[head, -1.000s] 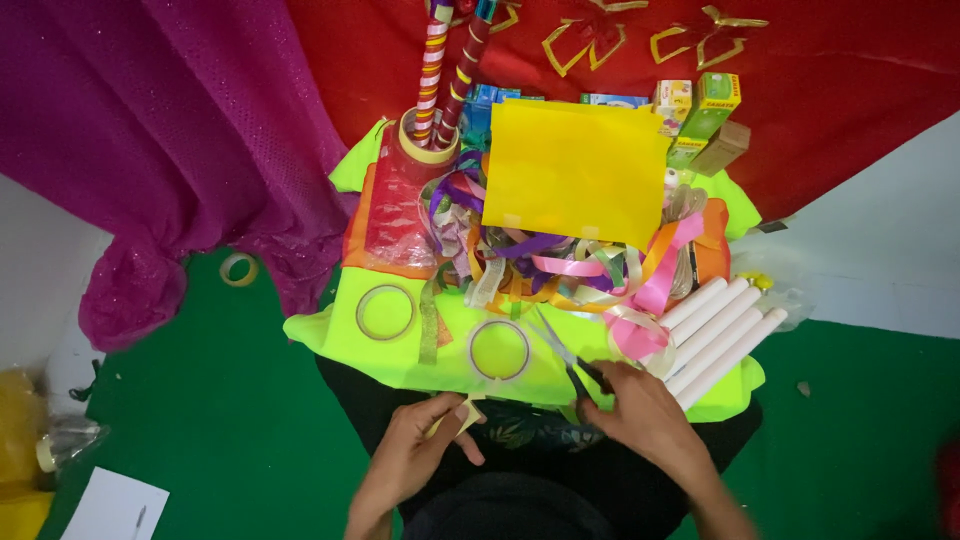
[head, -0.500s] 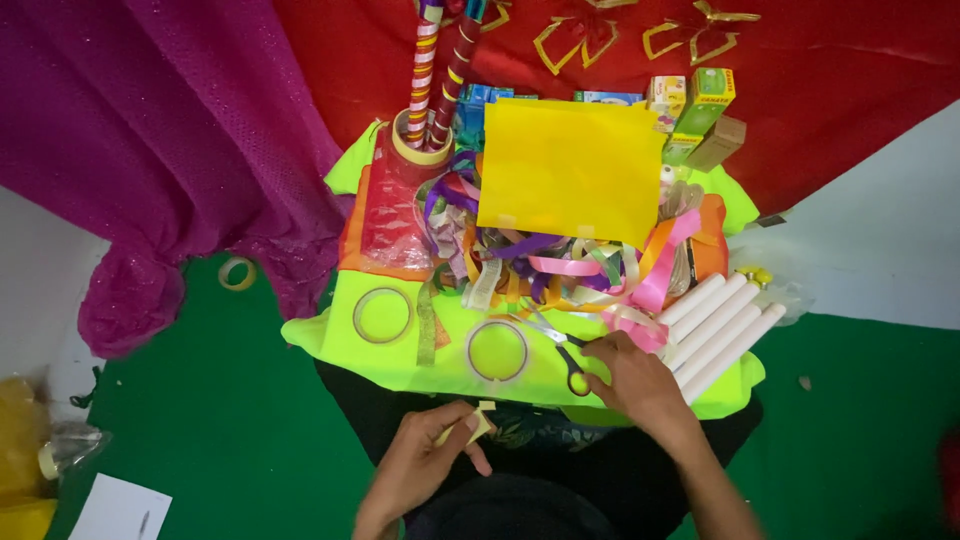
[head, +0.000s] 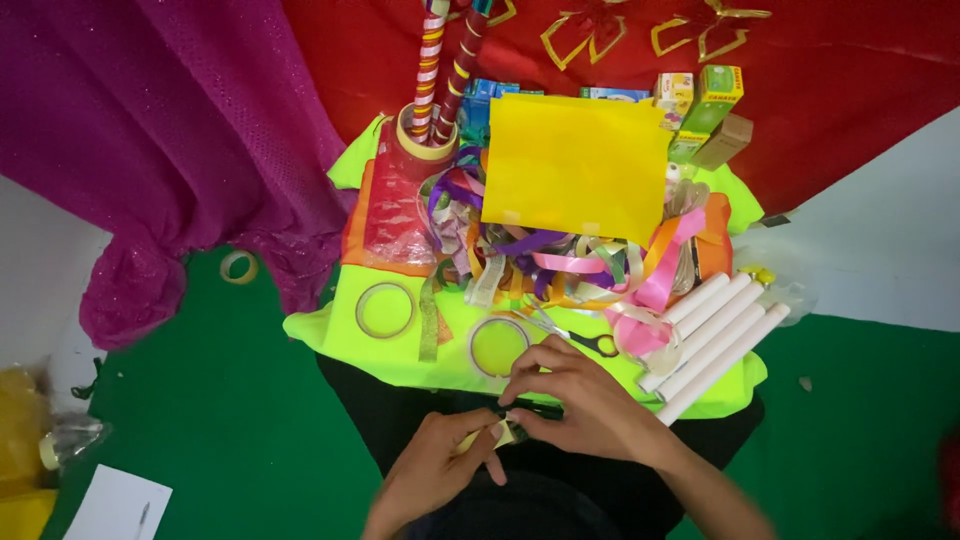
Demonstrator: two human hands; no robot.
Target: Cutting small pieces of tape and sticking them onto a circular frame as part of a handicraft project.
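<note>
My left hand [head: 437, 470] and my right hand [head: 575, 395] meet low in the view, over my dark lap. Both pinch a small pale yellow paper piece [head: 497, 434] between their fingertips. Just beyond them lies a neon yellow-green sheet [head: 330, 325] with two clear tape rolls [head: 385, 310] [head: 498, 347] and a pair of scissors [head: 570, 335] close to my right hand. A tangle of coloured ribbons [head: 560, 260] lies further back.
A yellow paper sheet [head: 575, 165] rests on the ribbons. Several white rolled tubes [head: 715, 330] lie at the right. Two striped sticks [head: 440, 60] stand in a tape roll. Small boxes [head: 710, 110] sit at the back, with magenta cloth [head: 150, 150] on the left and green floor [head: 250, 440] around.
My right hand has come back from the scissors and ribbons to join my left hand on the small paper piece. The view has tilted slightly downward.
</note>
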